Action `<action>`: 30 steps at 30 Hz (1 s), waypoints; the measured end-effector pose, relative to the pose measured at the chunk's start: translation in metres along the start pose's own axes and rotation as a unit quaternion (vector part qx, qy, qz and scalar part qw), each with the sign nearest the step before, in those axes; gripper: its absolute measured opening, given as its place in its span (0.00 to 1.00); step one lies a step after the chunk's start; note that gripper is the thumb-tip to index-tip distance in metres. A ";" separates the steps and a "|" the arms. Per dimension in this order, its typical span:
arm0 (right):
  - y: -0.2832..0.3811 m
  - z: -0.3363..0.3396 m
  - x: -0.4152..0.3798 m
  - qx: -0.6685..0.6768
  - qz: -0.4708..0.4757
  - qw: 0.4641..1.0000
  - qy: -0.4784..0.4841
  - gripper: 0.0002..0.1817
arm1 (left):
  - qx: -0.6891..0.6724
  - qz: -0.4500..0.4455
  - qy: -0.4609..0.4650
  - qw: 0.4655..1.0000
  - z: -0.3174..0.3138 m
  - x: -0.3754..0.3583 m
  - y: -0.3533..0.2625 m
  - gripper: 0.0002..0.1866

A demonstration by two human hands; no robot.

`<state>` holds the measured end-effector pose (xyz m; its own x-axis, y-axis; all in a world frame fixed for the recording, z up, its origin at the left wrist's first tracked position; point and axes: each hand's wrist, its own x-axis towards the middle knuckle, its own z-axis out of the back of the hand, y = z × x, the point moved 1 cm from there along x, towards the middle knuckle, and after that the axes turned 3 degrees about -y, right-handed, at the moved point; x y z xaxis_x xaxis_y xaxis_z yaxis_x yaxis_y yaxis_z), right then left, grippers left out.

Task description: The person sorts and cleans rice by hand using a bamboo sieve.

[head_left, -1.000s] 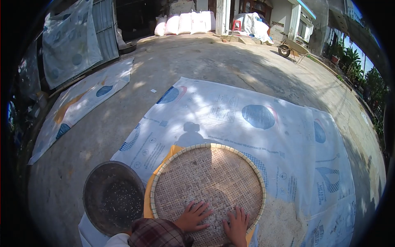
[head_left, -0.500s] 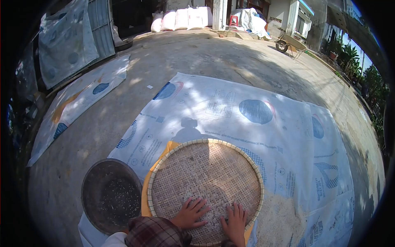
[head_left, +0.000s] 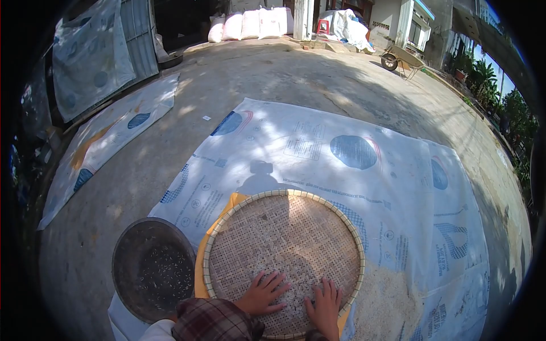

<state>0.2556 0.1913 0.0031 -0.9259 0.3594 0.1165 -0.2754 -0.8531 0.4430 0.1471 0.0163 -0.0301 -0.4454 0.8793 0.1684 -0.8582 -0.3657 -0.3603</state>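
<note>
Left hand (head_left: 263,294) and right hand (head_left: 325,304), fingers spread flat, press pale grain (head_left: 290,292) in the woven bamboo sieve (head_left: 284,261) at lower centre. A hard sweep could push grain over the rim, missing the tarp (head_left: 341,165).

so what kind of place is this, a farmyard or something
Most likely a rural yard used for drying and sifting grain: both hands press into a round woven sieve tray on printed sack sheets spread over concrete, with filled white sacks and a wheelbarrow beyond.
</note>
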 end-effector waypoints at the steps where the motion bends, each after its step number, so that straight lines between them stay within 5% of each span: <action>1: 0.000 0.000 0.000 -0.002 0.000 1.000 0.000 0.22 | 0.000 0.000 0.000 1.000 0.000 0.000 0.000 0.32; 30: -0.012 -0.012 0.006 0.018 -0.012 0.998 0.058 0.18 | 0.018 0.006 0.007 1.000 0.006 0.004 -0.002 0.32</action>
<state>0.2509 0.1995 -0.0121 -0.9433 0.3319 0.0026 -0.2907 -0.8299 0.4762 0.1454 0.0186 -0.0233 -0.4518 0.8790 0.1521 -0.8620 -0.3863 -0.3284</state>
